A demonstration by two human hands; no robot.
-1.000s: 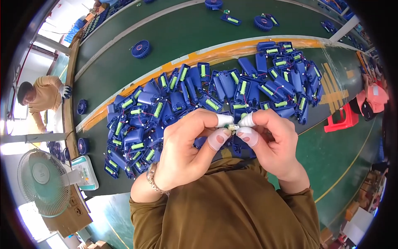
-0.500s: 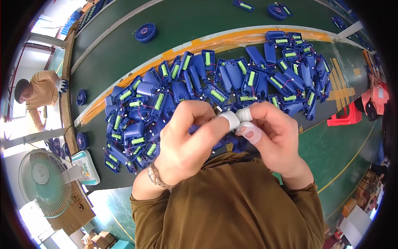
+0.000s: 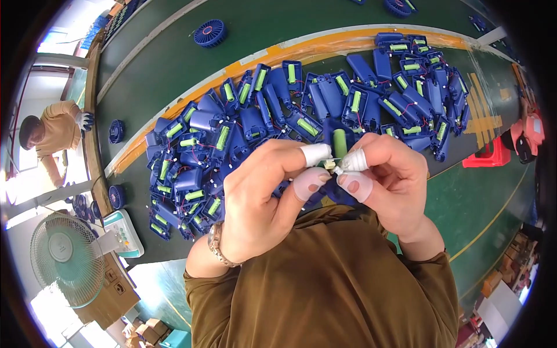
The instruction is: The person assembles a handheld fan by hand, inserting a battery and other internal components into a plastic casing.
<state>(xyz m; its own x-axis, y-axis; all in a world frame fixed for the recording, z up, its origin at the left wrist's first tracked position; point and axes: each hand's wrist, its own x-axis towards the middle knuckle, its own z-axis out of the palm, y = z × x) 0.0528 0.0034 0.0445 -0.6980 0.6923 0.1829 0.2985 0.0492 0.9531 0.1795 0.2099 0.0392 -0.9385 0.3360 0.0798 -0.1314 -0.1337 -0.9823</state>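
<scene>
My left hand (image 3: 258, 194) and my right hand (image 3: 391, 185) meet in front of my chest, thumbs and index fingers pinched together, white tape on the fingertips. Between them is a small white wire connector (image 3: 330, 165); each hand seems to grip one side of it. Just beyond the fingers sits a blue plastic housing with a green battery cell (image 3: 340, 142), partly hidden by my hands. A heap of similar blue housings (image 3: 203, 120), many with green cells and thin red wires, spreads across the dark bench around my hands.
Behind the heap runs a yellow-taped rail (image 3: 272, 53), and past it a green belt carries a round blue fan part (image 3: 210, 33). At left stand a desk fan (image 3: 67, 258) and a small white tray (image 3: 123, 233). A co-worker (image 3: 58, 130) works there. A red stool (image 3: 490, 155) is at right.
My fingers have spread slightly, bringing the white connector and the green cell behind it into view. My right hand has shifted a little to the right.
</scene>
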